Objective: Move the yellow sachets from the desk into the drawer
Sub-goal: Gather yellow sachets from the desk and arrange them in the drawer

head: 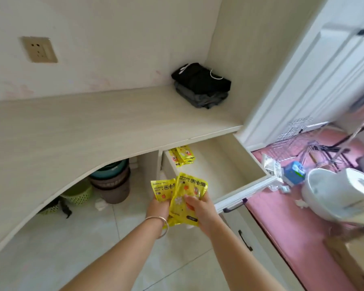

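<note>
— Pale wood-grain desk (76, 131) sweeps across the left of the frame, its top bare of sachets as far as the view reaches. What sits beneath it?

— Stacked plastic baskets (111, 181) on the tiled floor, under the curved edge. Moving right, a person's left hand (159, 207), a silver bangle (161, 222) at the wrist, is closed around the lower edge of one yellow sachet (163, 189).

— And the other hand?

— The right hand (200, 211) pinches a second, larger-looking sachet (187, 198), thumb on its face, fingers hidden behind. The two packets overlap, held just in front of the open drawer (246, 189).

— Anything in the drawer already?

— A small cluster of yellow packets (182, 155) lies at its back left, partly under the desk's lip. Further right stand folded dark clothes (201, 86) in the desk corner and clutter on a pink surface (282, 223).

— How would these packets handle?

— Likely light and limp: thin glossy film, soft filling, nothing breakable. The film looks slick, so a pinch across a crimped end seam or a flat grasp over the body should hold better than fingertips on the smooth face. Held in pairs they may slide against each other; they probably tolerate being dropped in rather than placed.
</note>
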